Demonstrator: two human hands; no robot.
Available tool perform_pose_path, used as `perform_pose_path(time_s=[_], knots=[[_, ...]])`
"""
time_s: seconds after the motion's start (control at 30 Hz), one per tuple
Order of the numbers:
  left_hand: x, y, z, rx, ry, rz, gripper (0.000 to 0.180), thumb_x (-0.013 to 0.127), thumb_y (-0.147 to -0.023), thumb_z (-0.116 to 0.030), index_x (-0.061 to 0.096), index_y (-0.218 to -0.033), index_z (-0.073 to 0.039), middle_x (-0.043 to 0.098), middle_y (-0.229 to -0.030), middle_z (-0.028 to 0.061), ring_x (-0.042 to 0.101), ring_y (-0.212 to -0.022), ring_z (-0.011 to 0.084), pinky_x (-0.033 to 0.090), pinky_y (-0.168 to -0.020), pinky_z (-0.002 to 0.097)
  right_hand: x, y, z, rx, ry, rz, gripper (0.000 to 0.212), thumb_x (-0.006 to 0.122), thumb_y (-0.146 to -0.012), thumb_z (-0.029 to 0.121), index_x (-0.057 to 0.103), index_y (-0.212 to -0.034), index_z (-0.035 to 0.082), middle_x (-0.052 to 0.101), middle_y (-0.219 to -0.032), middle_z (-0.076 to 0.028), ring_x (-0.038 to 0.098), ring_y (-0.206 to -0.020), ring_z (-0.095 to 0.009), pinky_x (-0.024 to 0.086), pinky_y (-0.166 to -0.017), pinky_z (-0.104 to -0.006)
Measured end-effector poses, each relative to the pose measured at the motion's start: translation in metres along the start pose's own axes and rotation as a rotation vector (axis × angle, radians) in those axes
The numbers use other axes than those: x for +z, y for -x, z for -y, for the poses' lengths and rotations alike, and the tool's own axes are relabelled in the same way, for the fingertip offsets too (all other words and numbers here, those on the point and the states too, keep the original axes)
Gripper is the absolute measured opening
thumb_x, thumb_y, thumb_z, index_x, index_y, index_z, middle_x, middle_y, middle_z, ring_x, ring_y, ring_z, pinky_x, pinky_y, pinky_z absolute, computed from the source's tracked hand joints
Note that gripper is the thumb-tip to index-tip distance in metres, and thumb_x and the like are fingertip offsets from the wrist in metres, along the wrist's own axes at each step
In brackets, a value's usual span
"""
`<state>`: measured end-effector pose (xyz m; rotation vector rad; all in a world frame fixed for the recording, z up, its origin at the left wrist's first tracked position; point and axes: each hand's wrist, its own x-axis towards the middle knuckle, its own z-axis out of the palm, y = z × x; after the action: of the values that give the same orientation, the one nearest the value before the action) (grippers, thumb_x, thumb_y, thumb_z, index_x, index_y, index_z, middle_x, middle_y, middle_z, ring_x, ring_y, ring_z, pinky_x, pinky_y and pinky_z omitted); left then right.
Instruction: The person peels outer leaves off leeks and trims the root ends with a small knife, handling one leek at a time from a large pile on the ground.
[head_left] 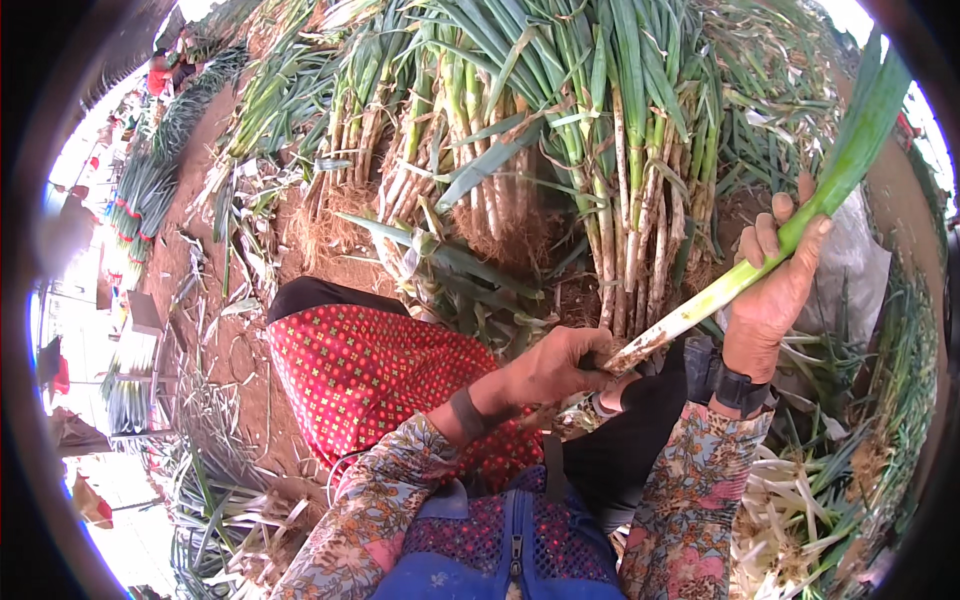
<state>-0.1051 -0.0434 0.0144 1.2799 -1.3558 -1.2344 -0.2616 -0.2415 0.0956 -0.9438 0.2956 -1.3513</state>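
A long green onion (715, 295) slants across my front, its white, soil-specked root end low and its green leaves up at the right. My right hand (775, 275) is closed around the stalk where white turns to green. At the root end, my left hand (560, 368) is closed, with thumb and fingers pinching the tip; the roots are hidden by the fingers. Just beyond my hands stand bundles of unpeeled green onions (630, 200), with brown, dirty roots and dry outer leaves.
A red patterned cloth (370, 385) covers my left knee. Pale-stemmed green onions (780, 520) lie by my right forearm, and more (250, 530) lie at the lower left. A whitish plastic sheet (850, 265) is behind my right hand. Another person (160, 75) is far left.
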Motion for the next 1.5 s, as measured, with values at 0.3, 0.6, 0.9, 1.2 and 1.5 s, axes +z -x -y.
perform_pose_path(time_s=[0.3, 0.6, 0.9, 1.2, 1.5], knots=[[0.006, 0.006, 0.032, 0.326, -0.015, -0.429, 0.006, 0.061, -0.091, -0.007, 0.055, -0.090, -0.008, 0.059, -0.087, 0.0036, 0.061, -0.075, 0.0151, 0.051, -0.064, 0.0288, -0.009, -0.008, 0.005, -0.124, 0.184, -0.546, 0.030, 0.071, -0.090, 0.028, 0.056, -0.106, 0.007, 0.055, -0.085, -0.003, 0.045, -0.063, -0.010, 0.036, -0.049, -0.0249], [-0.049, 0.001, 0.038, -0.043, 0.987, -0.896, 0.024, 0.050, -0.095, -0.011, 0.043, -0.072, -0.014, 0.035, -0.055, -0.0057, 0.032, -0.044, 0.0066, 0.026, -0.038, 0.0245, -0.016, -0.006, 0.030, -0.155, 0.024, -0.453, 0.022, 0.072, -0.089, 0.025, 0.056, -0.089, 0.011, 0.033, -0.066, 0.006, 0.027, -0.053, -0.006, 0.023, -0.045, -0.0235], [-0.155, 0.069, 0.193, -0.366, 0.488, -1.365, 0.020, 0.051, -0.096, -0.024, 0.056, -0.087, -0.007, 0.051, -0.060, 0.0005, 0.050, -0.048, 0.0183, 0.040, -0.043, 0.0361, -0.032, -0.004, 0.053, -0.297, -0.030, -0.322, 0.057, 0.066, -0.091, 0.038, 0.044, -0.134, 0.007, 0.027, -0.065, 0.006, 0.025, -0.053, -0.004, 0.023, -0.044, -0.0197], [-0.048, -0.017, 0.033, 0.113, -0.099, -0.244, 0.072, 0.068, -0.088, -0.032, 0.033, -0.143, 0.000, 0.058, -0.121, 0.0180, 0.063, -0.100, 0.0263, 0.052, -0.090, 0.0395, -0.017, 0.001, 0.036, -0.121, -0.141, -0.032, 0.060, 0.060, -0.094, 0.041, 0.040, -0.139, 0.007, 0.032, -0.068, 0.005, 0.028, -0.052, -0.004, 0.028, -0.041, -0.0183], [0.005, -0.030, -0.011, 0.149, -0.099, 0.188, 0.044, 0.064, -0.092, -0.021, 0.051, -0.129, -0.002, 0.069, -0.101, 0.0164, 0.070, -0.095, 0.0225, 0.055, -0.075, 0.0305, 0.011, 0.007, 0.011, 0.134, -0.253, 0.205, 0.061, 0.052, -0.097, 0.044, 0.036, -0.144, 0.007, 0.035, -0.069, 0.004, 0.029, -0.048, -0.003, 0.028, -0.039, -0.0170]])
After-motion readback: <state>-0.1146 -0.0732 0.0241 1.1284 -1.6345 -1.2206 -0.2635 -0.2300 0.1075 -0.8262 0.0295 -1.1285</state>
